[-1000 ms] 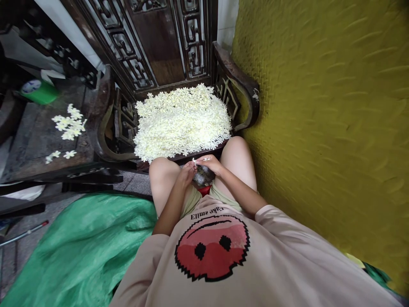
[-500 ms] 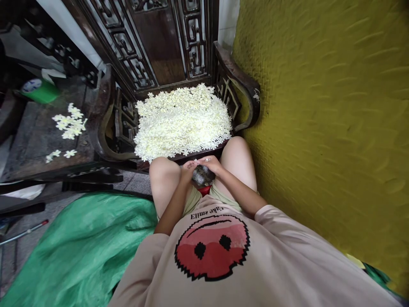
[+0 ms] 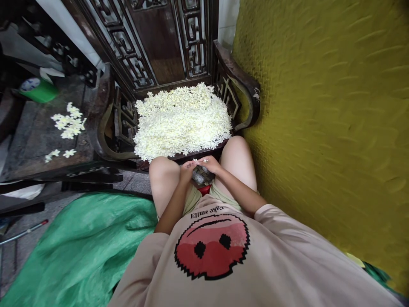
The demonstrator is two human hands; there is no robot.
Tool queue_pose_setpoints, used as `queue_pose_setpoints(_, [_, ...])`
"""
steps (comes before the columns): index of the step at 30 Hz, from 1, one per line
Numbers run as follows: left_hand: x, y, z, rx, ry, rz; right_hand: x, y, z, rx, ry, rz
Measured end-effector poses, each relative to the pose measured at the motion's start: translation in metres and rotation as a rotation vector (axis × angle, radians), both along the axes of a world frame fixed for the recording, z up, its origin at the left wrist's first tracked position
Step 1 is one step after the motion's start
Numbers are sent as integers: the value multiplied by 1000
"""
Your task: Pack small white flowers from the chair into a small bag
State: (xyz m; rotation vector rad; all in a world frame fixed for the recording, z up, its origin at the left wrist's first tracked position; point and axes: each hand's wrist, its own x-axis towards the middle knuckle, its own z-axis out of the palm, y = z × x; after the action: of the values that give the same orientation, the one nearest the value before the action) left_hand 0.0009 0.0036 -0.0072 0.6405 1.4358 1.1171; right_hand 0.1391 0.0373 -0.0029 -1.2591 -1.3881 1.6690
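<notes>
My left hand (image 3: 187, 169) and my right hand (image 3: 209, 163) meet between my knees, just before the front edge of the seat. Fingers of both are drawn together, and a small white flower (image 3: 195, 160) shows at the fingertips where they meet. Another white flower (image 3: 205, 160) lies against my right hand's fingers. Beyond them, a thick heap of white flowers (image 3: 185, 121) covers the dark wooden chair seat. Under my hands is a grey, speckled thing (image 3: 203, 175) that I cannot make out clearly.
Left of the chair's curved armrest (image 3: 104, 115) stands a dark wooden table (image 3: 28, 136) with loose white flowers (image 3: 69, 123) and a green roll (image 3: 41, 90). A green sheet (image 3: 96, 238) covers floor at lower left. A yellow textured surface (image 3: 326, 128) rises on the right.
The small flower by my right hand's fingers has shifted slightly left. Both hands stay together in nearly the same place.
</notes>
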Motion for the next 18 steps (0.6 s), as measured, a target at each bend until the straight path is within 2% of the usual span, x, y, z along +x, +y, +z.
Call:
queue_pose_setpoints(13, [3,-1,0,-13,-53,32,-1,0,-1,105,-216,-31])
queue_pose_setpoints(16, [-1,0,-3,-6,-73,95,0,1,-1,119,-261,-50])
queue_pose_setpoints(18, [-8,3,-6,-38,-151,144,3,2,-2,102,-288,-112])
